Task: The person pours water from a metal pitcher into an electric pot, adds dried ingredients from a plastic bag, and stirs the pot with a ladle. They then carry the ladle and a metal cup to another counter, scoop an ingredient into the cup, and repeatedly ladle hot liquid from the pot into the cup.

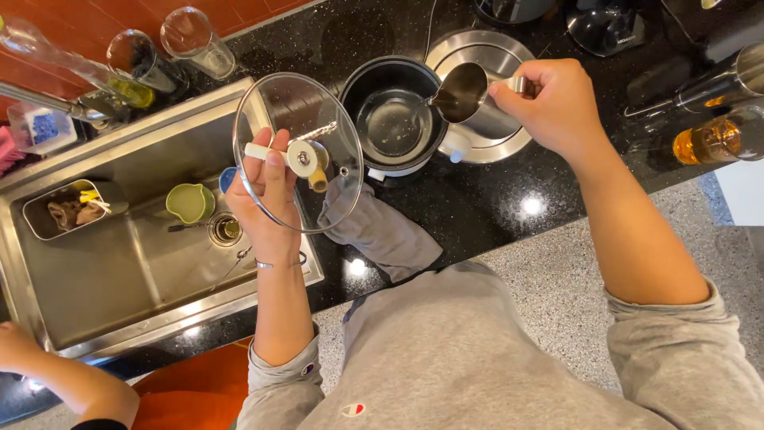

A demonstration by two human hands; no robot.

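Pot (pixel 395 119) mouth open; glass lid (pixel 298 151) blocks sink (pixel 95 263) side.

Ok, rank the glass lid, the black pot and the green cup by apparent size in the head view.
1. glass lid, though it is held up nearer the camera
2. black pot
3. green cup, clearly smallest

Pot (pixel 394 119) on the counter (pixel 477 215) right of the sink (pixel 95 279), cloth (pixel 382 235) before it.

steel sink (pixel 95 263) – green cup (pixel 189 202) inside; grey cloth (pixel 380 232) on counter
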